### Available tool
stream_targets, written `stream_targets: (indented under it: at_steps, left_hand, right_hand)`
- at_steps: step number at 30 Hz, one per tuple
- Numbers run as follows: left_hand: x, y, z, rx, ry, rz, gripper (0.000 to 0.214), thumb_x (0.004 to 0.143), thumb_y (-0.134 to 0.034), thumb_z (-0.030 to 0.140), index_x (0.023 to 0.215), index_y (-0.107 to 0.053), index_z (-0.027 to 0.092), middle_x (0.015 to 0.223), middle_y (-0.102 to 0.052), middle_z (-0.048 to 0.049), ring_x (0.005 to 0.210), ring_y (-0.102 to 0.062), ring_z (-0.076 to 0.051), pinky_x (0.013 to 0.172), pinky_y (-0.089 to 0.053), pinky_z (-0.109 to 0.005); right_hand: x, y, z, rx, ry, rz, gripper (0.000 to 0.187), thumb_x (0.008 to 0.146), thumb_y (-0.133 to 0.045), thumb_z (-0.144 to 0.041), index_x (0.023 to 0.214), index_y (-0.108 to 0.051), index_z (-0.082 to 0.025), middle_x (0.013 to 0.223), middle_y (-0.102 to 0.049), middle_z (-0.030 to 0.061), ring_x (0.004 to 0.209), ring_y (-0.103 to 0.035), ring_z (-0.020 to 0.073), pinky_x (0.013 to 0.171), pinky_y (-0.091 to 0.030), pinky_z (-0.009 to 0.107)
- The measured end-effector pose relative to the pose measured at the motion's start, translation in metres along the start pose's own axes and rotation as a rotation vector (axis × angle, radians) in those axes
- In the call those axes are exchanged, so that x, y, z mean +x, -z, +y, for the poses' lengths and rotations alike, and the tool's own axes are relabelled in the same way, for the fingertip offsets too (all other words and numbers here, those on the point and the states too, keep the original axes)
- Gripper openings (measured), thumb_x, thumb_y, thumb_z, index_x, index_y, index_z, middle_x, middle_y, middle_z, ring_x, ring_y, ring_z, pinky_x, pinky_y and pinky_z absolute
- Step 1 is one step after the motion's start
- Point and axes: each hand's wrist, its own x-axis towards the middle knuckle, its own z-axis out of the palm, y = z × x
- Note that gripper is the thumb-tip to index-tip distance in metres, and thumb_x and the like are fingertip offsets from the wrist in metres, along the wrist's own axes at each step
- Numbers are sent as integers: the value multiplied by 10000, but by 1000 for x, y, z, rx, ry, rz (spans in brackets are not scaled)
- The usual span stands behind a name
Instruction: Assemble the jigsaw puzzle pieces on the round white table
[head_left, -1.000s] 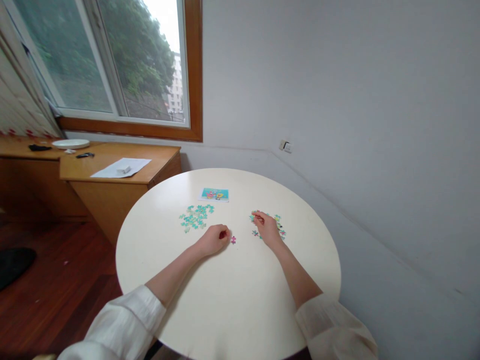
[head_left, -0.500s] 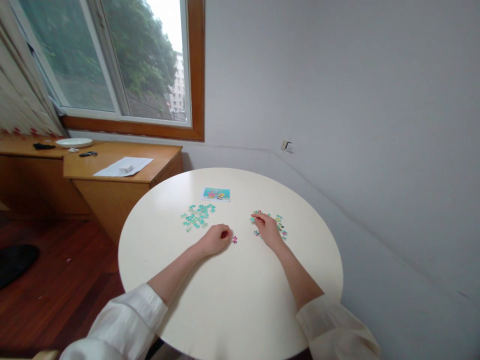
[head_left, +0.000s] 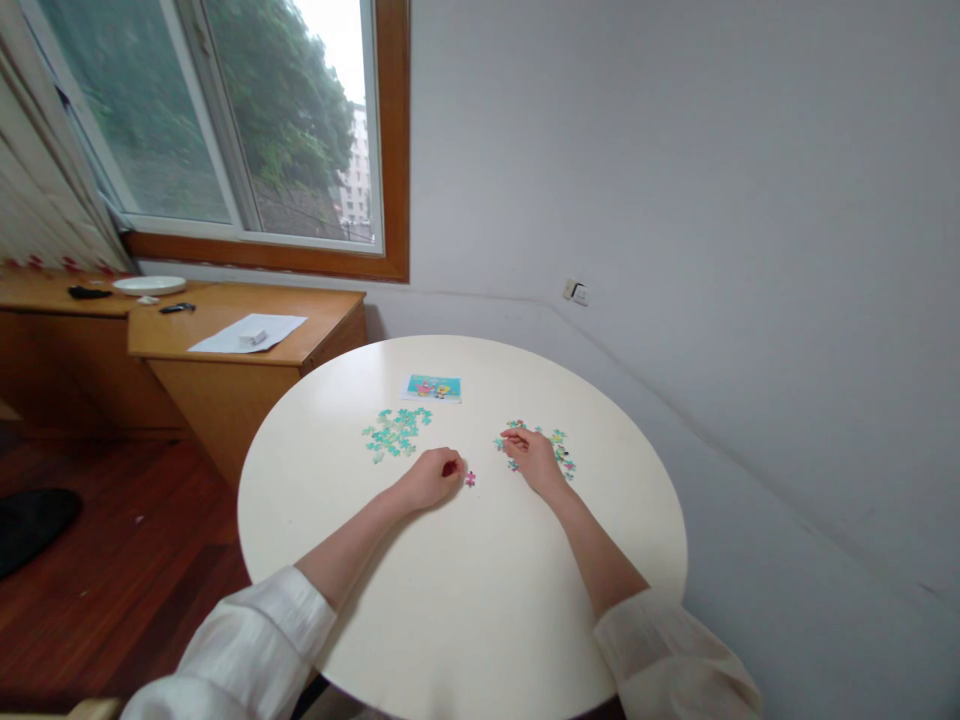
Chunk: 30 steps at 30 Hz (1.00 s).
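My left hand (head_left: pixel 433 478) rests on the round white table (head_left: pixel 480 600), its fingers curled and closed; whether anything is between them is hidden. Just right of its fingertips lies a pink puzzle piece (head_left: pixel 470 479), flat on the table. Over a spread of mixed-colour puzzle pieces (head_left: pixel 559 438), my right hand (head_left: pixel 531 456) has thumb and fingers drawn together at a small teal puzzle piece (head_left: pixel 499 444) on the left side of that spread. Part of the spread is hidden under this hand. Several pale green and teal puzzle pieces (head_left: pixel 394 434) lie loosely heaped beyond my left hand.
A small picture card (head_left: pixel 433 388) with cartoon figures lies toward the table's far side. Left of the table stands a wooden desk (head_left: pixel 217 310) bearing a paper sheet (head_left: pixel 281 328), a small white box (head_left: pixel 253 338) and a white plate (head_left: pixel 149 285). A wall (head_left: pixel 750 250) borders the right.
My right fingers have shifted slightly, and a teal puzzle piece now shows farther left by their tips. My left hand and the pink puzzle piece stay put.
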Motion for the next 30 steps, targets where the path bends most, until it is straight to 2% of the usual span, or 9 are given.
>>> stream_targets:
  at_steps: [5,13,19,26,30]
  left_hand:
    - [0,0,-1,1,-7,-1,171,692,-435,106,700,-605,125,672,-589,-19,609,-473,-107,587,-355,-204]
    - [0,0,-1,-4,-17,-9,166,703,-433,118,701,-599,127,674,-584,-18,608,-473,-106,589,-355,-206]
    - [1,-1,-2,10,-12,-14,159,704,-435,129,685,-593,129,647,-565,-9,591,-455,-102,571,-340,-203]
    - [0,-1,-2,8,-14,-12,166,702,-431,123,687,-596,133,654,-571,-7,592,-459,-101,570,-343,-200]
    - [0,0,-1,4,-19,-17,167,702,-433,118,691,-598,133,658,-576,-7,598,-465,-103,578,-348,-201]
  right_hand:
    - [0,1,-2,-52,28,14,211,714,-490,-251,813,-649,-153,706,-651,53,630,-586,153,615,-460,286]
    - [3,3,3,-110,91,131,252,730,-467,-256,843,-666,-152,792,-672,69,654,-588,153,638,-470,293]
    - [7,11,7,-185,142,203,232,729,-462,-230,826,-662,-164,868,-670,79,738,-599,161,723,-473,313]
    - [7,12,11,-231,113,207,215,724,-465,-225,810,-657,-177,919,-669,74,763,-606,154,765,-477,321]
    - [6,10,10,-169,52,174,202,711,-486,-228,815,-648,-166,896,-675,71,669,-606,134,687,-492,297]
